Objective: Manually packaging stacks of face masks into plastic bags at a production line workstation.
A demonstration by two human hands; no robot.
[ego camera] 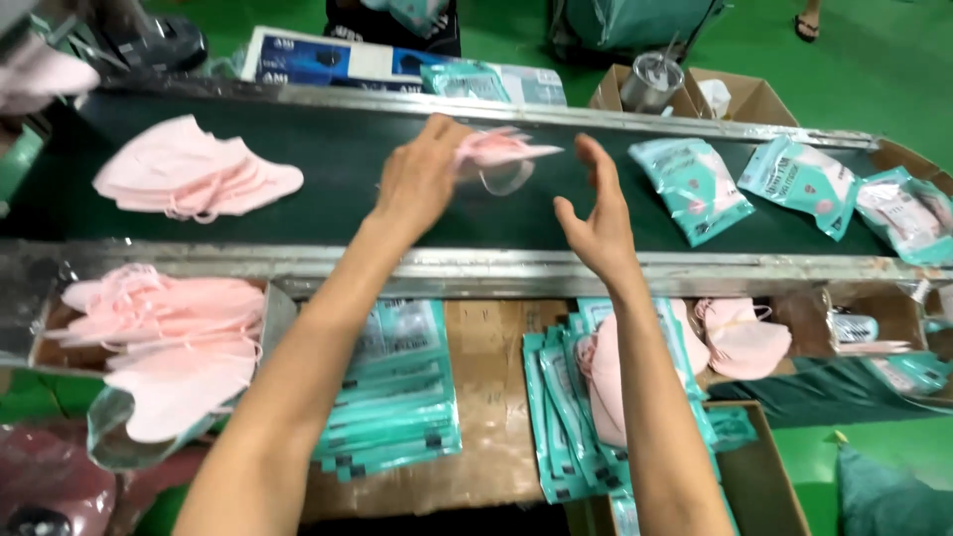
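Note:
My left hand (419, 177) reaches over the dark conveyor belt (347, 149) and pinches a pink face mask (501, 156) by its left edge, just above the belt. My right hand (599, 220) hovers to the right of that mask, fingers spread, holding nothing. A fanned stack of pink masks (194, 171) lies on the belt to the left. Three teal packets with masks inside (692, 187) lie on the belt to the right.
Below the belt's metal rail, a box holds loose pink masks (164, 333). Stacks of teal empty packets (397, 397) and more (561, 397) lie on cardboard, with pink masks (740, 337) beside them. Cardboard boxes (754, 99) and a metal cup (650, 79) stand beyond the belt.

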